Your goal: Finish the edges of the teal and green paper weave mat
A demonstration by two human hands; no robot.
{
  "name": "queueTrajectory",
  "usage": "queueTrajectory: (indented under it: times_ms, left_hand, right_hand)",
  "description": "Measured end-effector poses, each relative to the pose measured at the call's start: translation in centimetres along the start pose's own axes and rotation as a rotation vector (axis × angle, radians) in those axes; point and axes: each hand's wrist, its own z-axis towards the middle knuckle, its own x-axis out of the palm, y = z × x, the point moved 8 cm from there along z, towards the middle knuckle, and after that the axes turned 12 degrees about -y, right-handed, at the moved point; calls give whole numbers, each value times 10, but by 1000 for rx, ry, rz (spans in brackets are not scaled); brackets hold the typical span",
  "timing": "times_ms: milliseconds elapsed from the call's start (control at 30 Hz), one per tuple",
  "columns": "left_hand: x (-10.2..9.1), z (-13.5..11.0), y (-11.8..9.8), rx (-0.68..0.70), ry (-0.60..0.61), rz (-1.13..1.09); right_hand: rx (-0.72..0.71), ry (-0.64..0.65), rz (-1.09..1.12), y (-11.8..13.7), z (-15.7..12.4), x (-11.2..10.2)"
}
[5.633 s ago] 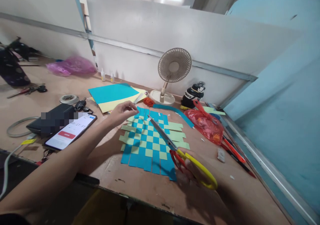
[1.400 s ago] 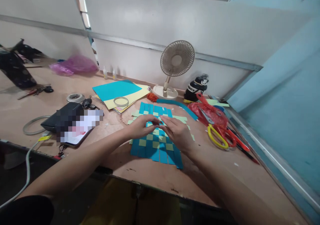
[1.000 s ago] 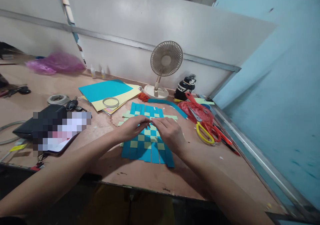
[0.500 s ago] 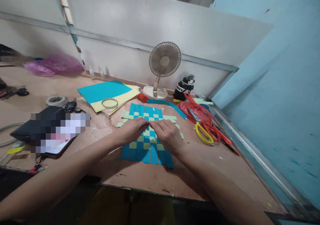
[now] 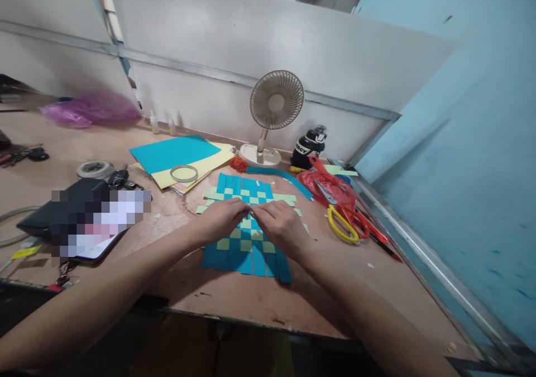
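Note:
A mat woven from blue and pale green paper strips [image 5: 238, 261] lies flat on the table under both my hands. My left hand [image 5: 223, 219] is over its middle from the left, thumb and fingers pinched together. From the other side my right hand [image 5: 281, 224] meets it, its fingers also closed, with the fingertips of the two hands almost touching. Whatever sits between the fingertips is too small and covered to make out. Loose ends of the strips stick out around the mat's edges, and the hands hide part of the weave.
Behind the mat stand a small fan [image 5: 276, 102] and a black bottle [image 5: 307, 148]. Yellow-handled scissors [image 5: 343, 226] lie on the right by a red plastic bag [image 5: 312, 182]. Blue and yellow paper sheets [image 5: 176, 153], a tape roll [image 5: 95, 170] and a phone [image 5: 100, 248] are on the left.
Both hands stay over the middle of the mat, with only a slight shift at the fingertips. Nothing else has visibly moved.

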Motion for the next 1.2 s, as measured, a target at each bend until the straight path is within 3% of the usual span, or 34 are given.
queueTrajectory:
  times_ms: [667,1200]
  left_hand:
    - [0,0,-2,3,32,9]
    - [2,0,0,29,31,-72]
  right_hand:
    - [-6,-54,83,-3,2,-6]
    - [25,-17,119,-6,1,-2]
